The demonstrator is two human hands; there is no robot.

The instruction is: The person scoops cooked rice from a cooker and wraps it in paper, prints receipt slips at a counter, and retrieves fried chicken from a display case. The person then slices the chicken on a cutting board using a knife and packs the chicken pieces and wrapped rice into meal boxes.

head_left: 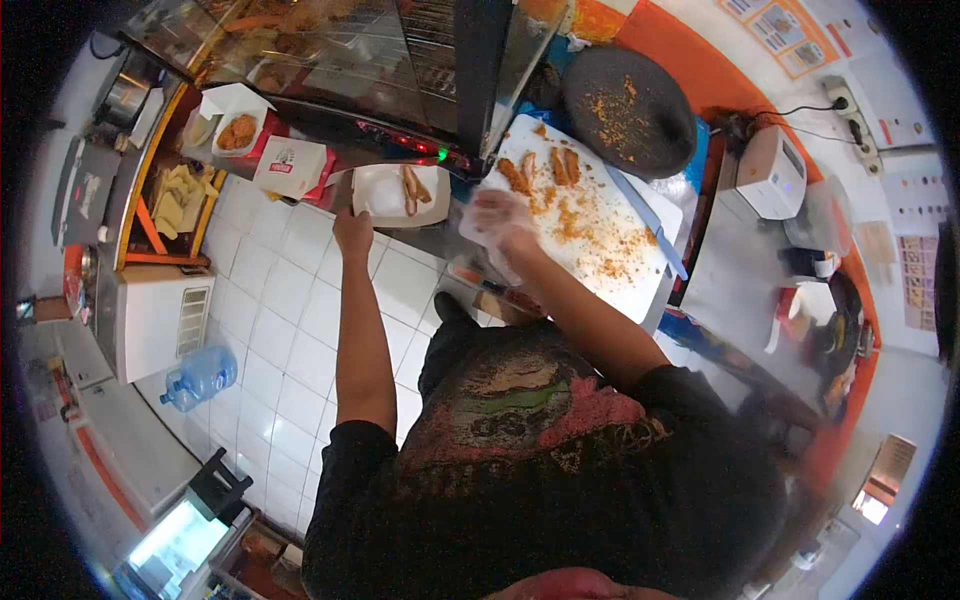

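Observation:
An open white paper box (432, 208) stands on the narrow counter, with a mound of white rice (381, 196) and pieces of fried chicken (411, 190) inside. My left hand (353, 232) is at the near left corner of this box, its fingers partly hidden. In a clear plastic glove, my right hand (499, 215) is between the box and the white cutting board (590, 270); its fingers are blurred. Sliced breaded chicken (565, 167) and many crumbs lie on the board. A knife with a blue handle (670, 253) rests along the board's right side.
Behind the board is a dark round stone slab (628, 112) with crumbs. A closed box (291, 166) and an open box of chicken (240, 104) stand left. A glass display case (330, 50) rises behind. A blue water bottle (201, 379) lies on the tiled floor.

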